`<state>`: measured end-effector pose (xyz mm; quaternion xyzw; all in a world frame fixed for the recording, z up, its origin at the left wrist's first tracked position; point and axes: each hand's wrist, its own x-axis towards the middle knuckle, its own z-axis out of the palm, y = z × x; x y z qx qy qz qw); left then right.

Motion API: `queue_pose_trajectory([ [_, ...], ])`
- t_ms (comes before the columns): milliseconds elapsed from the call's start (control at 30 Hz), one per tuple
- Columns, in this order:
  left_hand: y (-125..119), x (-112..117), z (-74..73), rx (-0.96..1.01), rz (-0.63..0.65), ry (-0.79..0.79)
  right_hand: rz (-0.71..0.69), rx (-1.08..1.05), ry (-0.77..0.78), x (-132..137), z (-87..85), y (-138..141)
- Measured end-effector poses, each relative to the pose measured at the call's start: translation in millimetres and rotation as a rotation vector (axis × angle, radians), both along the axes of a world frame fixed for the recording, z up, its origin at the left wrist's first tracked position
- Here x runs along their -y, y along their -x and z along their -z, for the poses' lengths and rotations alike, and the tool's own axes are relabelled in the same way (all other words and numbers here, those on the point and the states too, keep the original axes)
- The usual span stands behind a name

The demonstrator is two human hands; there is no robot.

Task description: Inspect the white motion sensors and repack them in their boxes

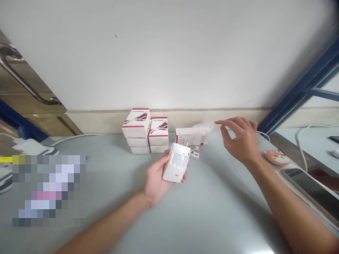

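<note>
My left hand (156, 178) grips a small white motion sensor (177, 163) with a frosted lens window, holding it above the grey table (212, 211). My right hand (239, 139) hovers to the right, its thumb and forefinger pinching a clear plastic bag (203, 127). That bag hangs over an opened white box with red trim (185, 135). A small white bracket part (195, 152) lies just right of the sensor.
Stacked white and red boxes (145, 130) stand against the wall. An orange animal-shaped item (277, 157) and a tablet-like screen (309, 187) lie at the right. Cables run along the back edge. A blurred patch covers the left of the table.
</note>
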<state>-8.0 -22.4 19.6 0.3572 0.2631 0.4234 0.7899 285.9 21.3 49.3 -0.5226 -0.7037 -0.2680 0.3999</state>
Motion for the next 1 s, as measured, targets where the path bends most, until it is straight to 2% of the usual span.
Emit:
queue_pose_trajectory([
  [133,1.6,-0.4,-2.6,-0.077,-0.045,-0.091,-0.060,-0.004,-0.022,3.3,-4.1,2.3],
  [367,2.6,-2.0,-3.8,-0.163,0.043,-0.124,-0.175,-0.031,-0.030,4.6,-4.3,2.7],
  [600,2.1,-0.9,-5.5,-0.212,0.057,-0.112,-0.190,-0.113,0.023,12.4,-8.4,12.1],
  [767,4.9,-1.7,-0.5,-0.267,0.059,-0.124,-0.193,-0.099,0.046,15.4,-9.6,18.0],
  [1000,5.2,0.5,-3.0,-0.302,0.186,-0.205,-0.234,-0.087,0.028,18.9,-8.3,25.8],
])
